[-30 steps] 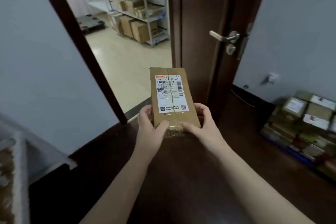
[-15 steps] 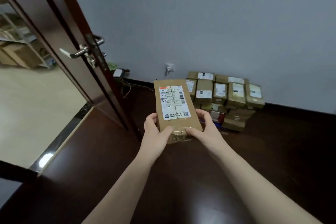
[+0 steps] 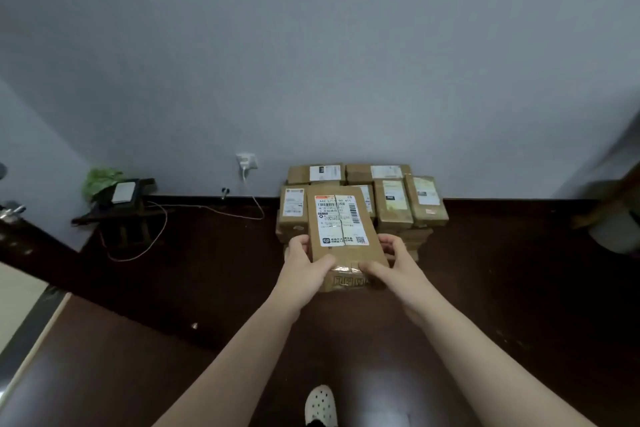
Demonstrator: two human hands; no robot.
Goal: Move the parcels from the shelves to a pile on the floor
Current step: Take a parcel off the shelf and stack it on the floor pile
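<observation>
Grey wall (image 3: 311, 45): spans the far side.
Dark wood floor (image 3: 519, 288): runs from the wall to the near edge.
Pile of parcels (image 3: 394, 204): brown cartons with white labels, stacked on the floor against the wall, centre-right.
Low dark stool (image 3: 117, 215): far left, carrying a green plant and a pale flat item.
Parcel (image 3: 343, 229): oblong carton, label up, held above the floor, overlapping the near side of the pile.
Left hand (image 3: 304, 270): curled round the parcel's near left corner, thumb on top.
Right hand (image 3: 398, 265): grips the near right corner likewise.
Wall socket (image 3: 246, 160): left of the pile, white cable trailing down.
</observation>
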